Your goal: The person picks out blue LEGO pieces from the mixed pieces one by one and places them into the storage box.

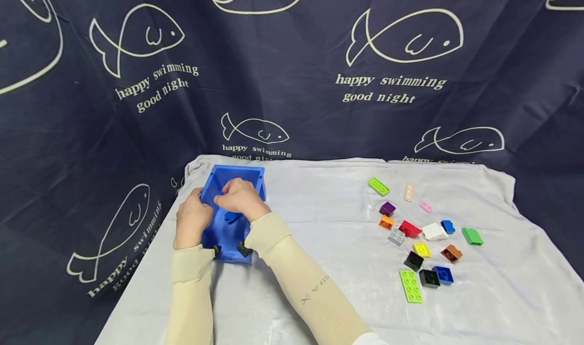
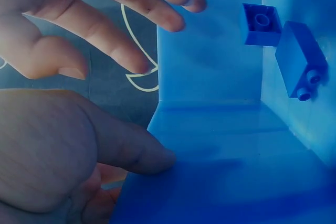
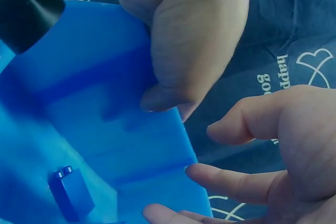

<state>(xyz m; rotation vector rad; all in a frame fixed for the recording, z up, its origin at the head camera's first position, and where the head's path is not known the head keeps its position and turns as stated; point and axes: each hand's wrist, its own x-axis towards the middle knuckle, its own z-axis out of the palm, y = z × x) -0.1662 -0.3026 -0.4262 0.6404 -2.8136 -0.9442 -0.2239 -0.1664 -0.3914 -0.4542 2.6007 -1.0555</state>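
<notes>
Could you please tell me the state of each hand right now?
Left hand: closed, holding the bin by its left wall.
Right hand: open over the bin, holding nothing.

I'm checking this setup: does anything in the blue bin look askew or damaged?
No damage shows. A two-stud blue brick appears to lie on its side in the blue bin, studs pointing sideways, not up, so it looks askew.

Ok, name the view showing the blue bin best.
The head view: it alone takes in the blue bin end to end, though the left hand and right hand hide parts. The left wrist view shows only part of its inside, with two blue bricks; the right wrist view, another part, with a blue brick.
</notes>
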